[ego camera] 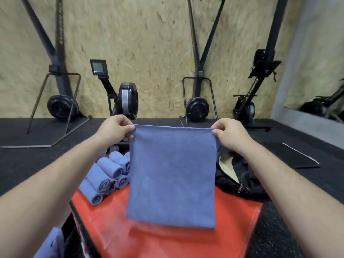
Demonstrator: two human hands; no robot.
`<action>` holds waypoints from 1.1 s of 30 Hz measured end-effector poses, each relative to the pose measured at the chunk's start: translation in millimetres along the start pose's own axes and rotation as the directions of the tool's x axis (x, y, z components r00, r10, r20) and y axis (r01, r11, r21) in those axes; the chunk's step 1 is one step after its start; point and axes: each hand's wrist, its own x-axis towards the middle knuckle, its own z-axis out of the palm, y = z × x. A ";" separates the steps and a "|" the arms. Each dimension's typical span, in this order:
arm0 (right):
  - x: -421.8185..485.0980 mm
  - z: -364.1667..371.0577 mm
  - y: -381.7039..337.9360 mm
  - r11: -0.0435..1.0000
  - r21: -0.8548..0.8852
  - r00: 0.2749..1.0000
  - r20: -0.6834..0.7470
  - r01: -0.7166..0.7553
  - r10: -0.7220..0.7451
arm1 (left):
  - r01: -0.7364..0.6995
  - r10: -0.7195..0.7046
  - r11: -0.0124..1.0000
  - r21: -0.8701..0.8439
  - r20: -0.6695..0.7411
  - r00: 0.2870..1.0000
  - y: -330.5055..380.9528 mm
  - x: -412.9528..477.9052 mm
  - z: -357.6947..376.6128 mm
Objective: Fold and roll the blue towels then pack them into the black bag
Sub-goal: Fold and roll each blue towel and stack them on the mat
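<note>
A blue towel (172,175) hangs upright in front of me, folded double, its lower edge just above the red surface (232,229). My left hand (114,130) pinches its top left corner and my right hand (229,132) pinches its top right corner, stretching the top edge taut. Several rolled blue towels (106,175) lie stacked on the left of the red surface. The black bag (238,175) sits open at the right rear, partly hidden behind the hanging towel and my right arm.
More blue cloth (50,244) shows at the bottom left, below the red surface. Rowing machines (126,99) and ski-trainer stands (197,107) line the wooden wall behind. A black mat (292,155) lies on the dark rubber floor to the right.
</note>
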 end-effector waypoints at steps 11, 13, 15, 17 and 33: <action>-26.3 -3.1 9.9 1.000 0.017 0.999 0.048 0.016 -0.017 | -0.104 0.105 0.991 0.088 -0.005 0.994 8.7 -32.0 4.2; -51.9 13.5 28.8 1.000 0.003 0.993 0.121 -0.013 0.013 | -0.071 0.065 0.988 0.138 0.044 0.997 -14.7 -54.1 17.1; -83.2 30.0 51.1 0.998 -0.006 0.976 0.208 -0.061 0.060 | -0.035 0.021 0.986 0.164 0.086 0.996 -41.0 -82.0 31.4; -115.3 43.6 74.5 0.995 -0.004 0.946 0.310 -0.096 0.093 | -0.005 -0.024 0.985 0.172 0.166 0.986 -67.4 -110.9 42.6; -139.0 88.3 117.4 0.992 -0.041 0.816 0.564 -0.122 0.123 | 0.111 -0.187 0.957 0.267 0.279 0.942 -145.7 -150.8 76.9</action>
